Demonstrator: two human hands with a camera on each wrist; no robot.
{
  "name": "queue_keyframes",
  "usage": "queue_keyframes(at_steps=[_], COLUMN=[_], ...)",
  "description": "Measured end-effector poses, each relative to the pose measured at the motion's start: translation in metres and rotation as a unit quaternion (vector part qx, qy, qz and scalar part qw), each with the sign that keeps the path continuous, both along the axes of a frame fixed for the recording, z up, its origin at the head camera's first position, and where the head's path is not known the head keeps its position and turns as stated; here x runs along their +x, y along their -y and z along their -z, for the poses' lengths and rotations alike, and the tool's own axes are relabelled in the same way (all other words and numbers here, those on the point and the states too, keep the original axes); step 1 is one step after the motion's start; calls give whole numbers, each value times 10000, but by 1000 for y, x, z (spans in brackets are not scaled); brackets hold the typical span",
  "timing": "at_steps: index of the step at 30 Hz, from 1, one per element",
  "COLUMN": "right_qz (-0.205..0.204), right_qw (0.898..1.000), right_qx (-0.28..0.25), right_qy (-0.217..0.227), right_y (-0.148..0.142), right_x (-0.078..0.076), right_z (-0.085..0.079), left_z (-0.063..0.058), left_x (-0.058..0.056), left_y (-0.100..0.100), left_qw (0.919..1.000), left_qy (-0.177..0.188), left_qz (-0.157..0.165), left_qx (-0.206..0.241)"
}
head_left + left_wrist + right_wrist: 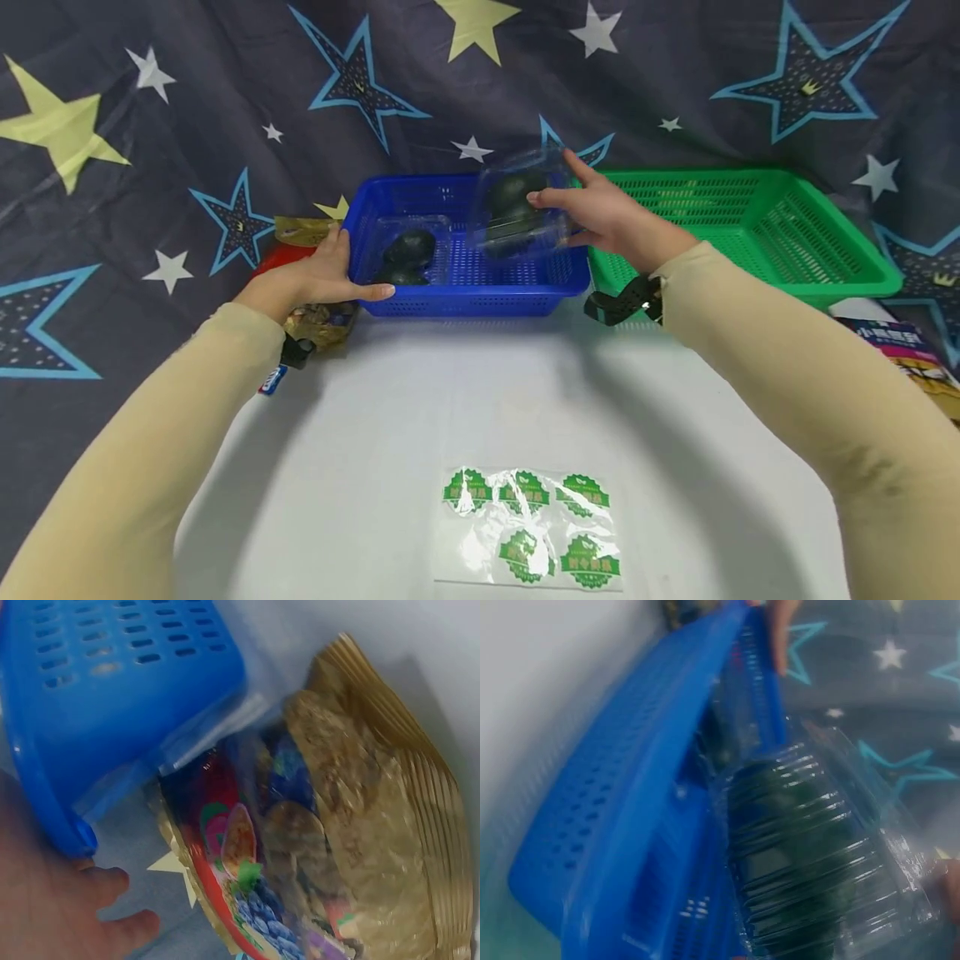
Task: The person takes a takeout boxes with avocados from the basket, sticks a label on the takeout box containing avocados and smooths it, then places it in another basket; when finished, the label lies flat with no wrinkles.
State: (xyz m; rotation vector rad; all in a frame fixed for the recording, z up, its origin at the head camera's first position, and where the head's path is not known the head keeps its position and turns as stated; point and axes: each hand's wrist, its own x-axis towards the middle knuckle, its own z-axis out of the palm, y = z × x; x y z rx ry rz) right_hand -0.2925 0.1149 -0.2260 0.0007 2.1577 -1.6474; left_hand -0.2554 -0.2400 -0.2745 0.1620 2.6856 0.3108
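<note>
My right hand (611, 212) holds a clear plastic box (870, 870), tilted, over the right part of the blue basket (465, 302). Dark green fruits (517, 196) that look like avocados show through its ribbed plastic. The thumb lies across the box and the other fingers are at its right edge. At the basket's left end, my left hand (318, 271) grips the rim, its thumb along the front edge and its fingers on the outer side. Inside the basket on the left stands another clear box (438, 242) with dark fruits (411, 250).
A green basket (862, 287) stands right of the blue one. Left of it leans a gold and red snack bag (360, 787). A sheet of green round stickers (528, 529) lies on the white table (360, 467). A colourful package (900, 342) is at the right edge.
</note>
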Motion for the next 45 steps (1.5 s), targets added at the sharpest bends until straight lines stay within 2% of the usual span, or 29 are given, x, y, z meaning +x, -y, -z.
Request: queue_keyframes(at_steps=[4, 8, 11, 14, 20, 25, 31, 34, 38, 45], right_qz=[170, 201, 139, 17, -422, -855, -1103, -975, -729, -529], right_qw=[9978, 9948, 9935, 9927, 9915, 9865, 9843, 9880, 9920, 9961], right_qx=[-604, -984, -1123, -1199, -1227, -1381, -1350, -1190, -1027, -425], right_qy=[196, 189, 134, 106, -47, -195, -269, -132, 22, -567], right_y=[-27, -49, -62, -71, -82, -86, -82, -76, -62, -46], right_x=[6, 15, 28, 48, 99, 140, 175, 182, 179, 172], right_z=[-10, -15, -13, -8, 12, 41, 74, 89, 108, 129], left_z=[2, 4, 4, 3, 0, -3, -3, -1, 1, 5], left_x=[0, 0, 1, 2, 2, 1, -1, -1, -2, -3], left_y=[0, 2, 4, 5, 7, 6, 4, 3, 3, 2], left_qw=[9994, 9976, 9965, 9955, 9944, 9942, 9941, 9943, 9946, 9956], left_qy=[-112, -188, -209, -244, -296, -265, -260, -234, -191, -182], left_qz=[137, 217, 229, 256, 317, 337, 345, 327, 279, 266], left_qx=[-305, -624, -781, -884, -965, -990, -991, -983, -978, -884])
